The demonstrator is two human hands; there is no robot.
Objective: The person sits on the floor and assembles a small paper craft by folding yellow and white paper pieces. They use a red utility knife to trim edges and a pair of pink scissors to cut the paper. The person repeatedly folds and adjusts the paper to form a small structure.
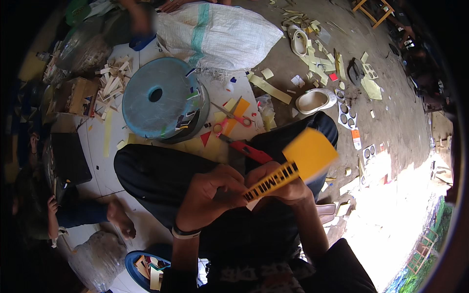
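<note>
a: where are the hands, and what do they hold?

b: the left hand (210, 195) pinches the near end of a flat yellow strip with black block markings (273, 183), just above the lap. the right hand (293, 190) is closed about its middle, with some fingertips hidden behind it.

a: how will it handle?

b: light, i'd judge, and stiff like thin card or plastic; it spans the hands without sagging. it may crease if squeezed. i'd take it by the long edges.

a: and the wider end?

b: a smooth, plain yellow rectangular panel (311, 154) shows past the right hand. i can't tell whether it is one piece with the strip.

a: what lies beyond?

b: a slim red tool with a dark end (251, 151) by the right leg, hard-looking, then metal scissors with pinkish-red handles (231, 115) opened over yellow-orange scraps.

a: further out?

b: a scuffed blue-grey round drum with a central hole (139, 110), coloured slivers along its rim. past it slumps a white woven sack with a green stripe (237, 36), creased and soft, its edge frayed.
</note>
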